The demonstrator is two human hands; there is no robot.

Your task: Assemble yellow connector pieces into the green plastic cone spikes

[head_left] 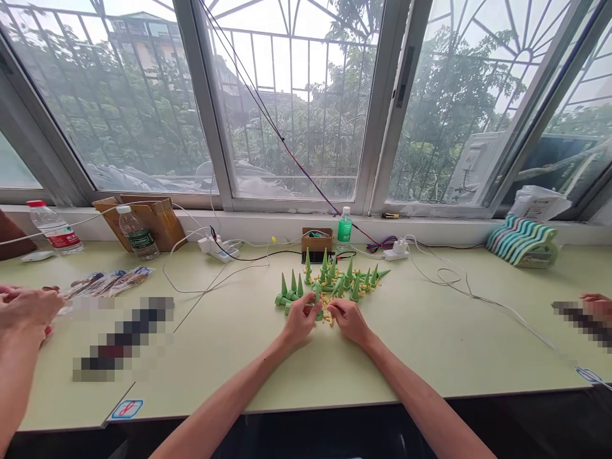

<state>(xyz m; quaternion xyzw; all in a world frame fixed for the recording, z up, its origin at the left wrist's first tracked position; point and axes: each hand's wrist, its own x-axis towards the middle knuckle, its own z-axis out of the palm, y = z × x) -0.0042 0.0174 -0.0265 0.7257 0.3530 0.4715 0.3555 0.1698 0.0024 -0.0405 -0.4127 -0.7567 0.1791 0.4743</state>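
My left grip (301, 317), at the middle of the frame, pinches a green cone (318, 292) between thumb and fingers, its upper part showing above my fingertips. My right grip (352, 322) is just beside it on the right, fingers curled and tips drawn close together; I cannot tell whether they hold a small piece, because my own fingers hide the spot.

Right behind and around my fingers, more green cones (324, 266) crowd the centre of the counter (421, 344), most standing point up, some tilted over. Small yellow pieces (331, 320) are scattered among them and in the narrow gap between my two hands.

Beyond the cones, toward the window at centre, are a small brown box (317, 241) and, just right of it, an upright bottle of green liquid (344, 229). A white power strip (224, 252) lies left of centre. At the right of the frame stands a row of hangers (521, 242). At the left edge, another person's hands (29, 312) are near some clear plastic packets (112, 280); one more person's hand (597, 307) shows at the right edge.
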